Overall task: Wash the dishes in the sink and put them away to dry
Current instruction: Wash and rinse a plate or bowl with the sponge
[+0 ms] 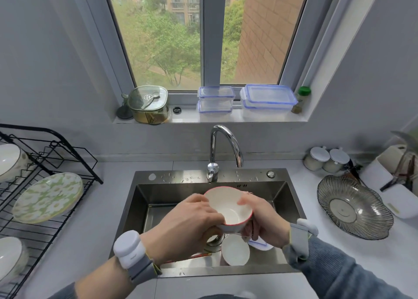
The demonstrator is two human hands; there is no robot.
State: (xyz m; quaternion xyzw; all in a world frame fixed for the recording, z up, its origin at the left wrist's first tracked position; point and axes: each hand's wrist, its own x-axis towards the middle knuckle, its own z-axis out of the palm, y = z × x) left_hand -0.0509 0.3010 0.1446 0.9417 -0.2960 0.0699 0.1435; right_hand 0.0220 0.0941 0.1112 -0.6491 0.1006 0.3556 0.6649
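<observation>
Hands: two, a left hand and a right hand
Bowl held over the sink: one
Dishes lying in the sink: two, a white bowl and a white plate
Bowls in the rack: two
Floral plate in the rack: one
Lidded plastic boxes on the sill: four
Lidded jars on the worktop: two
Glass dish on the worktop: one
Tap: one

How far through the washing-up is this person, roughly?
Partway, it seems. Done: a floral plate and white bowls already sit in the black drying rack on the left. In hand: the left hand and right hand hold a red-rimmed bowl over the sink; the tap shows no running water. Left: a white dish and another piece still lie in the basin.
</observation>
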